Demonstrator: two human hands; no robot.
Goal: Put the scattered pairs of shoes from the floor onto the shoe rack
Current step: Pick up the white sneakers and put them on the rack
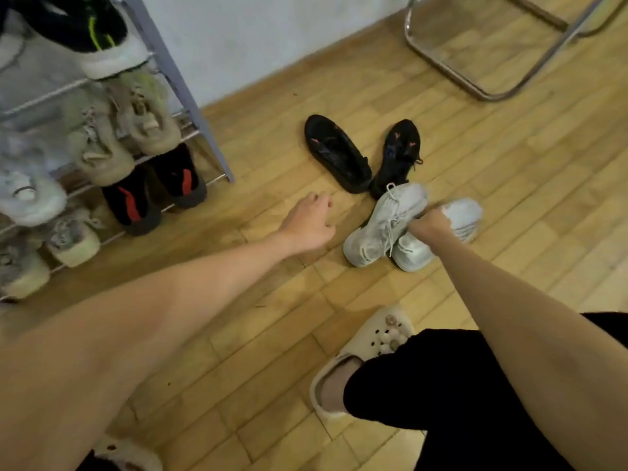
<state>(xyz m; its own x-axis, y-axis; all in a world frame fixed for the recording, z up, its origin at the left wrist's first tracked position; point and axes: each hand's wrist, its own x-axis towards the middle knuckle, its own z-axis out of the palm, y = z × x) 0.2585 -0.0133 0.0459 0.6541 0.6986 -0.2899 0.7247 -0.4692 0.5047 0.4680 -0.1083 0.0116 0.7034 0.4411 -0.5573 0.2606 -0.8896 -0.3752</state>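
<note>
A pair of white sneakers (pixel 384 226) lies side by side on the wooden floor, right of centre. My right hand (pixel 429 225) is closed around the pair where the two shoes meet. My left hand (pixel 311 222) hovers over bare floor to their left, fingers loosely curled, holding nothing. Just beyond lies a pair of black shoes (pixel 336 153), the second one (pixel 399 156) angled with its toe away from the first. The metal shoe rack (pixel 200 107) stands at the left, its shelves carrying several pairs.
A chrome chair frame (pixel 475 86) stands at the top right by the white wall. My feet wear beige clogs (pixel 370 345) at the bottom centre, one knee in black trousers beside them. On the rack sit beige sneakers (pixel 149 120) and black-and-red shoes (pixel 180 178).
</note>
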